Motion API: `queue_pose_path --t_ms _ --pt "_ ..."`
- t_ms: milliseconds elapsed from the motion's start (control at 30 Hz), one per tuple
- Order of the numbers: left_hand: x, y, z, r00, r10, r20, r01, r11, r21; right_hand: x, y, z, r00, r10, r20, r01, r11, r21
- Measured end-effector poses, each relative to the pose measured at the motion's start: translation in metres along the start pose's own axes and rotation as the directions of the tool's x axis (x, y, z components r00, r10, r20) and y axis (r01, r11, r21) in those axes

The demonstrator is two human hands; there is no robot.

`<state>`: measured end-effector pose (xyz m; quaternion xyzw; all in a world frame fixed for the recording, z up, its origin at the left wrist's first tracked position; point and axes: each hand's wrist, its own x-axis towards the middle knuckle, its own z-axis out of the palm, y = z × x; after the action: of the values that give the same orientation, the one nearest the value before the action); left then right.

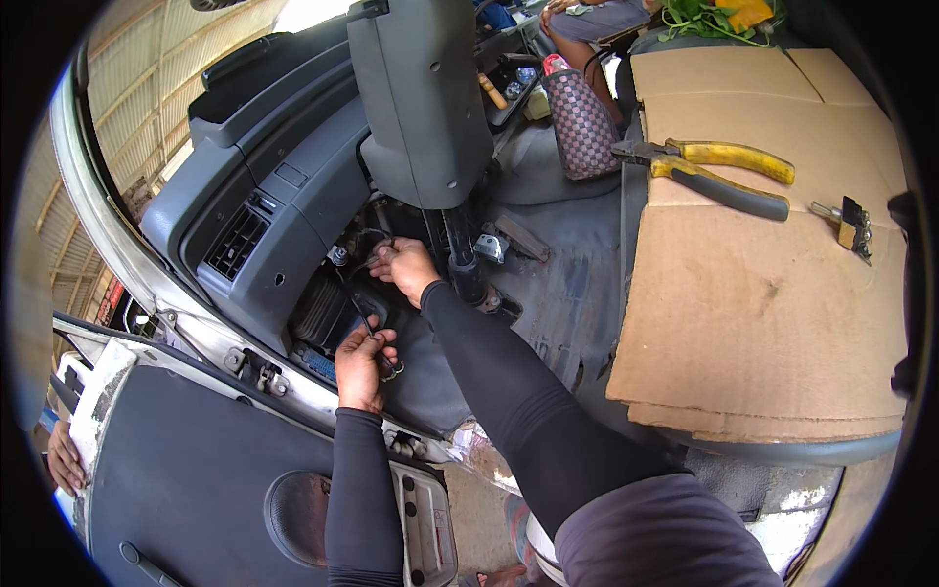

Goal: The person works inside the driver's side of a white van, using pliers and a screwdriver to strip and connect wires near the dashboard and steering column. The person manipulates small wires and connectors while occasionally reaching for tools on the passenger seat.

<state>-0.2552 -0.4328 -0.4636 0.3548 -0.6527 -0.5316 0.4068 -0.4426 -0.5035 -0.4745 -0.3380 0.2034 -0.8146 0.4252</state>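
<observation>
Under the dark grey dashboard (311, 201) of a vehicle, both my hands are at loose wiring. My left hand (362, 364) is closed around a dark wire (356, 305), which runs up toward the opening below the dash; its lower end curls beneath my fingers. Higher and to the right, my right hand (403, 269) has its fingertips pinched on a thin wire, largely hidden by the fingers. A small silvery round part (338, 256) shows just left of those fingertips. The steering column (458, 245) stands right beside my right hand.
Cardboard (753, 323) covers the seat at right, bearing yellow-and-black pliers (729, 155) and a small metal-and-black switch-like part (853, 230). A checkered bag (584, 122) stands beyond. The open door (196, 460) is at left, with another person's hand (66, 458) on its edge. Another person sits at the back.
</observation>
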Motion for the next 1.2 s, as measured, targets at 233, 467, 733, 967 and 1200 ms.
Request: queue_pose_path --t_ms 233,467,733,967,1200 --pt "-0.019 0.008 -0.024 0.999 0.051 0.009 -0.052 0.998 0.036 -0.013 -0.008 -0.034 0.947 0.172 0.273 -0.192 0.98 0.046" --pt "-0.018 -0.002 -0.035 0.997 0.078 0.016 -0.078 0.995 0.057 0.001 -0.011 -0.033 0.972 0.05 0.231 -0.029 0.995 -0.094" --pt "-0.018 -0.001 -0.038 0.998 0.059 0.023 -0.062 0.991 0.12 0.004 -0.015 -0.025 0.987 0.089 0.133 -0.071 0.989 -0.133" --pt "-0.019 -0.001 -0.033 0.996 0.086 0.009 -0.086 0.981 0.173 -0.003 -0.026 -0.037 0.935 0.191 0.298 -0.183 0.982 -0.053" --pt "-0.02 -0.004 -0.032 0.992 0.122 -0.011 -0.112 0.936 0.333 -0.007 -0.027 -0.003 0.89 0.159 0.428 0.004 0.935 -0.354"
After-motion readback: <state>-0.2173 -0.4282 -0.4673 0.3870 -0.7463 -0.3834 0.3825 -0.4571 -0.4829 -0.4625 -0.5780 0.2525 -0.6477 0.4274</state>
